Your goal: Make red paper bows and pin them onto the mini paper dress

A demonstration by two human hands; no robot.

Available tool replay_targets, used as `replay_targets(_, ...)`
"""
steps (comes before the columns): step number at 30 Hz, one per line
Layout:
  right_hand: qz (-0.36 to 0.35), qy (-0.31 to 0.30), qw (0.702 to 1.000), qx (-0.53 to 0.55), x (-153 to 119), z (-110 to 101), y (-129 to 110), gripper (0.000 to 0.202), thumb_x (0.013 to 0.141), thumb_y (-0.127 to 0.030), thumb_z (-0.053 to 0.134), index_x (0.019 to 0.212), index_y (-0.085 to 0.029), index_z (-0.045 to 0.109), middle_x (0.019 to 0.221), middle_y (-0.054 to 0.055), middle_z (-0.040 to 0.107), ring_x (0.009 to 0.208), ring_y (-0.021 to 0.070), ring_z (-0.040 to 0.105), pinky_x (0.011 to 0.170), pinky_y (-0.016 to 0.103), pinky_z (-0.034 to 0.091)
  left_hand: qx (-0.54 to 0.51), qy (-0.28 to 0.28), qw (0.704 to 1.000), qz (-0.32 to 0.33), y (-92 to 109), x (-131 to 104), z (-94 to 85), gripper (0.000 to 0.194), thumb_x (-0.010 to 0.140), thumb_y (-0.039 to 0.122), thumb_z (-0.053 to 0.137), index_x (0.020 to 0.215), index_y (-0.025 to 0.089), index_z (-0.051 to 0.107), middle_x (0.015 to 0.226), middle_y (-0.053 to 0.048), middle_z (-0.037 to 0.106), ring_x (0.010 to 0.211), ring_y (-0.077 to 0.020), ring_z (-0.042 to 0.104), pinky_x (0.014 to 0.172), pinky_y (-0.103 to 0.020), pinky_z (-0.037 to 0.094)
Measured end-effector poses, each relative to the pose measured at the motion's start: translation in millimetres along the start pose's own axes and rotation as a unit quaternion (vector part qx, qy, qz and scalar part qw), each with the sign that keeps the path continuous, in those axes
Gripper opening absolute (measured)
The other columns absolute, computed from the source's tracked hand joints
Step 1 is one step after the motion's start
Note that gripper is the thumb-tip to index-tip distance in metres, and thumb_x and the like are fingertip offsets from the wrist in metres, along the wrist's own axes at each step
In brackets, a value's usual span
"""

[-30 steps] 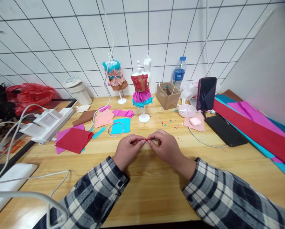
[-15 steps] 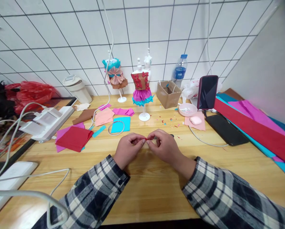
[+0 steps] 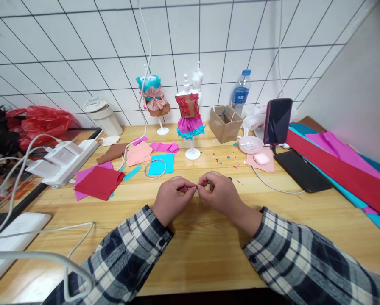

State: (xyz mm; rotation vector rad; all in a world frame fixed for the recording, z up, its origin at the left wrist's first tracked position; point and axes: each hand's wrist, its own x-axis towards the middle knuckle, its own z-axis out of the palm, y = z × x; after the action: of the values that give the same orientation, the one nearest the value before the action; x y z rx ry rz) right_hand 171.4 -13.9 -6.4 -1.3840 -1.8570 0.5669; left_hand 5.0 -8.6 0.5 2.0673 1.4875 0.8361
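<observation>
**Two-handed pinch on a tiny red scrap (image 3: 196, 187)**

At the centre of the frame, the left hand (image 3: 173, 199) and the right hand (image 3: 222, 195) meet nearly fingertip to fingertip over the wooden table (image 3: 205, 258); each has thumb and forefinger closed, with the red scrap caught between them; so little of it shows that its shape cannot be told. The step in hand looks like fine finger shaping, perhaps a pinch or twist; the next move seems to call for light, even pressure from both sides, since so small a piece could slip or tear.

Beyond the hands, at upper centre, a dress form (image 3: 186, 90) stands upright, its brown bodice (image 3: 189, 109) trimmed in red; left of centre, red paper sheets (image 3: 98, 185) overlap a magenta sheet (image 3: 82, 176); right of centre, coloured snippets (image 3: 221, 163) lie strewn near a cardboard box (image 3: 223, 130).
</observation>
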Motion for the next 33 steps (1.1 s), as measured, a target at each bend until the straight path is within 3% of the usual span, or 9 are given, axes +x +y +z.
replay_targets(6, 0.093, -0.035, 0.988, 0.119, 3.4, 1.6, 2.1, 0.005, 0.071, -0.024, 0.056, 0.07, -0.019, 0.058, 0.064, -0.004, 0.058, 0.047, 0.0071, 0.043, 0.048, 0.021, 0.034, -0.079, -0.02, 0.994, -0.066, 1.7, 1.0, 0.1, 0.021, 0.074, 0.035, 0.062, 0.073, 0.016, 0.069, 0.063, -0.002, 0.066, 0.056, -0.012, 0.053, 0.052, -0.022, 0.041)
replay_targets(13, 0.154, -0.047, 0.961, 0.227, 7.4, 2.9, 6.0, 0.012, 0.069, -0.029, 0.058, 0.07, -0.017, 0.057, 0.061, -0.004, 0.053, 0.05, 0.0074, 0.04, 0.048, 0.02, 0.032, -0.154, -0.02, 0.984, -0.086, -2.0, 2.3, -0.1, 0.022, 0.073, 0.037, 0.064, 0.074, 0.015, 0.068, 0.065, -0.002, 0.066, 0.057, -0.0118, 0.054, 0.052, -0.021, 0.041)
replay_targets(19, 0.171, -0.059, 0.943, 0.281, 7.6, 4.8, 7.9, 0.013, 0.069, -0.03, 0.059, 0.07, -0.017, 0.057, 0.059, -0.005, 0.052, 0.049, 0.0072, 0.041, 0.047, 0.02, 0.032, -0.179, -0.027, 0.979, -0.098, -3.4, 2.9, 0.0, 0.021, 0.072, 0.035, 0.064, 0.075, 0.015, 0.066, 0.068, -0.003, 0.066, 0.058, -0.0123, 0.055, 0.054, -0.022, 0.043)
replay_targets(25, 0.159, -0.071, 0.944, 0.28, 7.2, 3.0, 4.6, 0.024, 0.072, -0.031, 0.058, 0.091, -0.017, 0.065, 0.073, 0.0, 0.062, 0.05, 0.0074, 0.046, 0.047, 0.02, 0.037, -0.159, -0.028, 0.983, -0.085, -3.5, 3.1, -1.6, 0.02, 0.073, 0.035, 0.062, 0.074, 0.015, 0.066, 0.07, -0.004, 0.067, 0.062, -0.0137, 0.056, 0.058, -0.023, 0.045)
replay_targets(29, 0.15, -0.083, 0.959, 0.226, 7.3, 3.2, 5.3, 0.016, 0.071, -0.031, 0.06, 0.075, -0.017, 0.065, 0.061, -0.001, 0.061, 0.046, 0.0076, 0.044, 0.045, 0.02, 0.034, -0.144, -0.026, 0.986, -0.076, -1.9, 2.6, -2.8, 0.019, 0.073, 0.034, 0.062, 0.071, 0.015, 0.066, 0.067, -0.003, 0.065, 0.063, -0.0141, 0.056, 0.059, -0.024, 0.045)
replay_targets(33, 0.163, -0.068, 0.95, 0.256, 8.6, 4.7, 6.1, 0.015, 0.07, -0.031, 0.06, 0.069, -0.016, 0.061, 0.058, -0.003, 0.058, 0.047, 0.0072, 0.043, 0.046, 0.02, 0.032, -0.168, -0.024, 0.981, -0.089, -1.4, 3.0, -3.0, 0.019, 0.071, 0.034, 0.063, 0.07, 0.016, 0.066, 0.066, -0.003, 0.065, 0.061, -0.0137, 0.056, 0.058, -0.023, 0.044)
